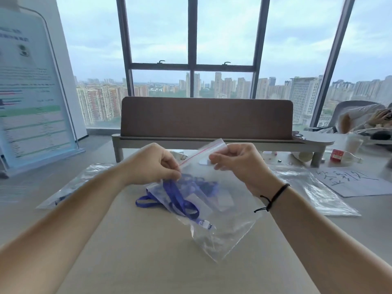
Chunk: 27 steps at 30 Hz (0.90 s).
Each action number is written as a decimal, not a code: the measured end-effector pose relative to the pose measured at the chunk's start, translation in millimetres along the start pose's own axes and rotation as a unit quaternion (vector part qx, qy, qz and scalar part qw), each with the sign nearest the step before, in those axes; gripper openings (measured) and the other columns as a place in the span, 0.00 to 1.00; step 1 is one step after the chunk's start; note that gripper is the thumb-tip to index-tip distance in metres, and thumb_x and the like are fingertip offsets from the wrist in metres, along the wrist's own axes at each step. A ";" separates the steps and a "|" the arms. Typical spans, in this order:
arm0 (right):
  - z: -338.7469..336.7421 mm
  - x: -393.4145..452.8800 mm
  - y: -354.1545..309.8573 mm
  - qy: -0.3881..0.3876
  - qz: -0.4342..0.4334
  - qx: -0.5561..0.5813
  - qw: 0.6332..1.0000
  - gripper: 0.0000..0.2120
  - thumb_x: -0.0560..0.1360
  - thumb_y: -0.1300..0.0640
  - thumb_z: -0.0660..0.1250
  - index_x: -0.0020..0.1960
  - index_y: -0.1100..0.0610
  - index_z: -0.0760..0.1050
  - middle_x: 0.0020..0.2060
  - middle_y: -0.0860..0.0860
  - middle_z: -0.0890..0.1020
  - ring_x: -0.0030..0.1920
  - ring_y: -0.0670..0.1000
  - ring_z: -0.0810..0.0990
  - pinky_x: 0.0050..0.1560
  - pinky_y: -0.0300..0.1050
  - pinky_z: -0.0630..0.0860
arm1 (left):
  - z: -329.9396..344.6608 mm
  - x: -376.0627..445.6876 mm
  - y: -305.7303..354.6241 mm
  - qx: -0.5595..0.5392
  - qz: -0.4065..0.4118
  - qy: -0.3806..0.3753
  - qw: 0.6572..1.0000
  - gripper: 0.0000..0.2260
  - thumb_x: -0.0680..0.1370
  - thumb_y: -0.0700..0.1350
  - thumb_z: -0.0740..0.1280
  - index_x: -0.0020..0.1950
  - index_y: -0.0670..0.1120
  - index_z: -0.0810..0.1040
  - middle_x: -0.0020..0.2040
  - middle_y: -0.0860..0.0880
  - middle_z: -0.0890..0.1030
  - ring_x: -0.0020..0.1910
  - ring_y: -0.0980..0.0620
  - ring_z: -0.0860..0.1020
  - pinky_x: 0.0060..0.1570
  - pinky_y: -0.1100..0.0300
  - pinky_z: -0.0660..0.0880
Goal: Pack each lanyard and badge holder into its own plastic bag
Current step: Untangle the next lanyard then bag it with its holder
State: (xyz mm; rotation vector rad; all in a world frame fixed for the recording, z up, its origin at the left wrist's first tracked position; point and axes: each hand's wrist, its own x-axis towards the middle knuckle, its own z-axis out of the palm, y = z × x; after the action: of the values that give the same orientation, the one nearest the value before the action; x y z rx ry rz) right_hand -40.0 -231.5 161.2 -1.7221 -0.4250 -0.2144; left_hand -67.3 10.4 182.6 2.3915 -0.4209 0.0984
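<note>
I hold a clear zip bag (229, 228) with a red seal line above the table. My left hand (152, 164) pinches its left top corner. My right hand (239, 162) pinches the top edge further right. A blue lanyard (180, 202) shows through the bag, with a loop sticking out to the left and its metal clip (204, 224) low down. A clear badge holder (222, 200) lies behind the plastic; I cannot tell whether lanyard and holder are inside the bag or under it.
Clear plastic bags lie flat on the table at the left (72, 187) and the right (314, 189). A handwritten sheet (347, 179) lies at the right. A brown desk divider (206, 117) stands behind. A person (364, 117) sits at far right, a banner (31, 88) at left.
</note>
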 end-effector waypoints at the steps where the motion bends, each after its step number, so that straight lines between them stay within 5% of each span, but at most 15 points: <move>1: -1.0 -0.5 -0.8 0.001 -0.002 0.007 1.000 0.04 0.72 0.59 0.75 0.41 0.59 0.84 0.39 0.58 0.86 0.36 0.51 0.82 0.45 0.47 0.78 | -4.6 -1.7 -1.2 0.009 -0.001 0.008 1.000 0.01 0.74 0.40 0.75 0.43 0.45 0.86 0.35 0.50 0.87 0.34 0.57 0.82 0.39 0.59 0.80; 10: -4.3 -2.7 -15.9 0.025 0.029 0.183 0.982 0.08 0.74 0.59 0.73 0.49 0.64 0.83 0.43 0.59 0.85 0.39 0.56 0.84 0.49 0.51 0.79 | -22.9 -3.8 7.8 -0.016 0.033 0.114 0.993 0.02 0.75 0.45 0.74 0.43 0.48 0.85 0.35 0.52 0.85 0.32 0.61 0.81 0.35 0.62 0.80; 15: -1.3 -10.7 -4.7 0.025 0.069 0.200 0.977 0.12 0.74 0.57 0.73 0.53 0.64 0.82 0.46 0.58 0.86 0.46 0.58 0.85 0.55 0.53 0.79 | -16.2 -13.2 -2.9 -0.049 -0.003 0.043 0.998 0.18 0.69 0.43 0.80 0.54 0.54 0.79 0.42 0.50 0.87 0.36 0.54 0.83 0.39 0.56 0.82; 20: -8.0 -14.6 9.2 0.048 0.113 0.218 0.968 0.11 0.72 0.55 0.74 0.52 0.59 0.83 0.51 0.59 0.86 0.47 0.57 0.85 0.51 0.48 0.80 | -5.3 -18.0 -21.5 -0.128 -0.022 0.107 0.986 0.10 0.73 0.39 0.76 0.50 0.43 0.78 0.38 0.43 0.86 0.38 0.47 0.86 0.46 0.49 0.84; 23: -9.3 -15.0 10.7 0.044 0.112 0.208 0.971 0.14 0.70 0.53 0.75 0.52 0.59 0.83 0.51 0.60 0.85 0.45 0.56 0.85 0.47 0.46 0.82 | -2.7 -14.9 -23.9 -0.221 -0.006 0.188 0.957 0.06 0.72 0.37 0.77 0.45 0.41 0.81 0.38 0.43 0.87 0.41 0.44 0.86 0.52 0.48 0.83; 25: -10.2 -13.6 7.5 0.046 0.101 0.231 0.967 0.14 0.71 0.54 0.74 0.53 0.59 0.83 0.50 0.59 0.86 0.44 0.57 0.85 0.47 0.47 0.82 | -5.4 -13.9 -22.7 -0.338 0.009 0.250 0.907 0.08 0.70 0.40 0.77 0.46 0.42 0.82 0.42 0.43 0.87 0.44 0.41 0.86 0.52 0.50 0.82; 27: -8.5 -11.2 4.5 0.048 0.089 0.258 0.961 0.12 0.72 0.55 0.74 0.54 0.60 0.83 0.48 0.58 0.86 0.41 0.57 0.85 0.46 0.48 0.83 | -2.9 -15.2 -27.3 -0.394 0.013 0.217 0.893 0.17 0.67 0.49 0.78 0.51 0.44 0.82 0.49 0.45 0.87 0.49 0.43 0.86 0.54 0.51 0.81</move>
State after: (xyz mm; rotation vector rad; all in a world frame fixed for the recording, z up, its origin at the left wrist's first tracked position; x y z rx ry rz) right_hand -47.7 -242.3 154.6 -1.2210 -0.2242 -0.0474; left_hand -72.7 35.7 164.7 1.5019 -0.2130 0.3882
